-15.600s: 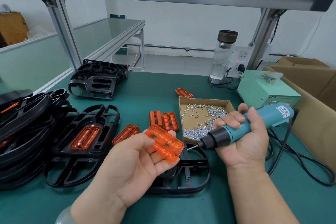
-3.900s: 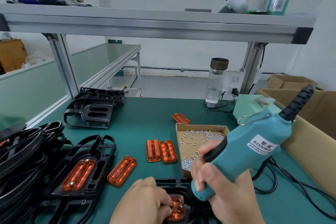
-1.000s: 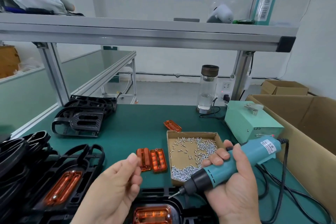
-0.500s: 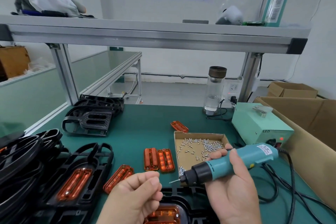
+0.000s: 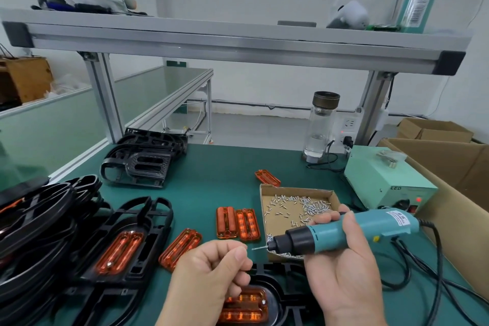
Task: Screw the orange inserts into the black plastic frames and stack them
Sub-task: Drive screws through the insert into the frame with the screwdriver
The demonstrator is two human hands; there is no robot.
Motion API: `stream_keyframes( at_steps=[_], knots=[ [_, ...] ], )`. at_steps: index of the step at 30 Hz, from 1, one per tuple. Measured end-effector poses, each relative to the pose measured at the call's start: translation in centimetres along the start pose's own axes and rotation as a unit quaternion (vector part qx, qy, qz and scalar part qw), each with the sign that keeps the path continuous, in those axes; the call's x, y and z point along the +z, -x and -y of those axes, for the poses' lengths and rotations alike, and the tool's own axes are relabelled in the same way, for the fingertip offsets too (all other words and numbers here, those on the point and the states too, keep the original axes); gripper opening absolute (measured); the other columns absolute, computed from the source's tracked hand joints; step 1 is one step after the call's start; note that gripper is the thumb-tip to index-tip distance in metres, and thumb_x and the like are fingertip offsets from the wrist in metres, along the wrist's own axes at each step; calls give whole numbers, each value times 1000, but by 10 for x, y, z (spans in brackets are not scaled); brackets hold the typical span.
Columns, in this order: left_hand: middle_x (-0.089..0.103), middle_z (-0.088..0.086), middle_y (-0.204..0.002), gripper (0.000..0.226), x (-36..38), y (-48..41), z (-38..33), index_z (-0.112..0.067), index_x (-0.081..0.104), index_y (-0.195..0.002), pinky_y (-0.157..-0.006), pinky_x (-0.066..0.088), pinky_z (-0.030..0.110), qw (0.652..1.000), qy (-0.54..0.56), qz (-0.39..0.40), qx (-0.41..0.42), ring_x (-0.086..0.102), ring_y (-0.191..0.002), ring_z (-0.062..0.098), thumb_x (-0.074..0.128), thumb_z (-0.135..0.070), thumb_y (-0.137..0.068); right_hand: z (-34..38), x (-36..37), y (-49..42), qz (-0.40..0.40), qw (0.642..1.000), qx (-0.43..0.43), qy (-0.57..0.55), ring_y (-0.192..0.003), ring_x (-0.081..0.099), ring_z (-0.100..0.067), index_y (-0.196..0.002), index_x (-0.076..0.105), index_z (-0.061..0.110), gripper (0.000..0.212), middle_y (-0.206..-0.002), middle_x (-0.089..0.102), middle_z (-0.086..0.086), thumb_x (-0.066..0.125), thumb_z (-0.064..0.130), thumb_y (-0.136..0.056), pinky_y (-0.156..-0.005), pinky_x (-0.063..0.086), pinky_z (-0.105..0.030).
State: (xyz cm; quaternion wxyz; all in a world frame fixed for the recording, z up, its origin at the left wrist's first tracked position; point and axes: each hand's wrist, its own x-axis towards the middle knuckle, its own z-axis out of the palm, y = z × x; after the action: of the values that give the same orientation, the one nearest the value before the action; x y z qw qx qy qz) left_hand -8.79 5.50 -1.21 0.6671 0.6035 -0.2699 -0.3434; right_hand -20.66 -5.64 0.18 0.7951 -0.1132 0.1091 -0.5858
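Note:
My right hand (image 5: 341, 272) grips a teal electric screwdriver (image 5: 344, 231), held nearly level with its bit pointing left. My left hand (image 5: 211, 270) has thumb and forefinger pinched together on what looks like a small screw (image 5: 245, 247), a short gap from the bit tip. Below both hands a black plastic frame (image 5: 281, 296) lies on the mat with an orange insert (image 5: 246, 308) seated in it. A second frame holding an insert (image 5: 119, 249) lies to the left. Loose orange inserts lie at the centre (image 5: 236, 222), the centre left (image 5: 180, 247) and further back (image 5: 267, 177).
A cardboard tray of several silver screws (image 5: 293, 189) sits right of centre. Stacked black frames stand at the left edge (image 5: 34, 219) and far left (image 5: 144, 161). A green power box (image 5: 383, 180), a glass bottle (image 5: 321, 124), the tool's cable (image 5: 436, 259) and cardboard boxes (image 5: 455, 167) fill the right.
My left hand has risen with its pinched fingertips closer to the bit. The screwdriver has swung to a more level pose above the tray's front edge.

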Motion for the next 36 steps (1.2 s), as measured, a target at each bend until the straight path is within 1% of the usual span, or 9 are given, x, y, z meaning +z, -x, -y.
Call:
stream_keyframes(
  at_steps=[7, 13, 18, 24, 28, 30, 32, 34, 36],
  knots=[
    [70, 11, -64, 16, 3, 2, 0, -11, 72, -72, -43, 47, 19, 999, -47, -9, 24, 60, -48, 13, 64, -7, -84, -3, -1, 1, 13, 1000, -3, 8, -61, 56, -10, -112, 49, 19, 35, -75, 54, 1, 58, 15, -78, -59, 55, -25],
    [70, 7, -62, 14, 2, 3, 1, -12, 72, -73, -44, 47, 17, 996, -79, -8, 35, 60, -47, 11, 65, -9, -85, -7, -5, 1, 37, 998, -23, 40, -63, 55, -7, -104, 51, 22, 25, -74, 53, 6, 56, 17, -80, -66, 53, -23],
    [69, 4, -60, 18, 0, 3, 0, -16, 71, -68, -45, 46, 16, 993, -114, 2, 44, 59, -46, 7, 65, -15, -85, -7, -4, 2, 46, 997, -35, 50, -63, 54, -7, -100, 53, 23, 19, -74, 52, 6, 54, 15, -83, -78, 44, -27],
    [68, 2, -60, 23, -5, 4, 0, -20, 70, -63, -47, 46, 15, 990, -128, 14, 57, 59, -48, 5, 64, -20, -85, -8, -2, 6, 70, 995, -34, 60, -64, 53, -7, -100, 53, 24, 21, -75, 52, 5, 52, 13, -82, -75, 47, -25],
    [71, 1, -65, 15, -4, 5, -4, -23, 73, -71, -50, 48, 15, 990, -123, 36, 58, 61, -52, 6, 67, -17, -83, -6, 0, 8, 68, 995, -35, 58, -62, 51, -8, -97, 54, 23, 21, -73, 50, 5, 53, 12, -79, -76, 44, -27],
    [72, -1, -71, 7, -10, 5, -9, -25, 73, -81, -52, 49, 14, 988, -135, 49, 63, 64, -57, 5, 69, -19, -80, -4, 0, 8, 67, 995, -37, 59, -63, 51, -9, -97, 54, 23, 21, -73, 50, 5, 54, 13, -79, -75, 44, -27],
    [72, -8, -76, 10, -23, 2, -10, -30, 71, -88, -58, 48, 10, 974, -205, 39, 85, 65, -63, 2, 70, -26, -79, 0, 0, 6, 69, 995, -41, 66, -63, 51, -9, -97, 54, 23, 19, -73, 49, 6, 54, 14, -80, -75, 44, -27],
    [68, -22, -78, 6, -41, -2, -11, -37, 70, -82, -64, 45, 7, 935, -339, 47, 93, 62, -73, -5, 69, -32, -79, 3, -1, 4, 68, 994, -42, 79, -63, 51, -8, -97, 55, 24, 18, -72, 49, 7, 56, 17, -80, -76, 43, -26],
    [65, -30, -80, 9, -57, -3, -10, -42, 68, -78, -66, 43, 7, 895, -434, 88, 58, 59, -78, -12, 72, -34, -78, 4, -1, 2, 66, 993, -41, 90, -61, 51, -7, -96, 54, 24, 16, -71, 50, 8, 58, 20, -82, -75, 44, -25]
  ],
)
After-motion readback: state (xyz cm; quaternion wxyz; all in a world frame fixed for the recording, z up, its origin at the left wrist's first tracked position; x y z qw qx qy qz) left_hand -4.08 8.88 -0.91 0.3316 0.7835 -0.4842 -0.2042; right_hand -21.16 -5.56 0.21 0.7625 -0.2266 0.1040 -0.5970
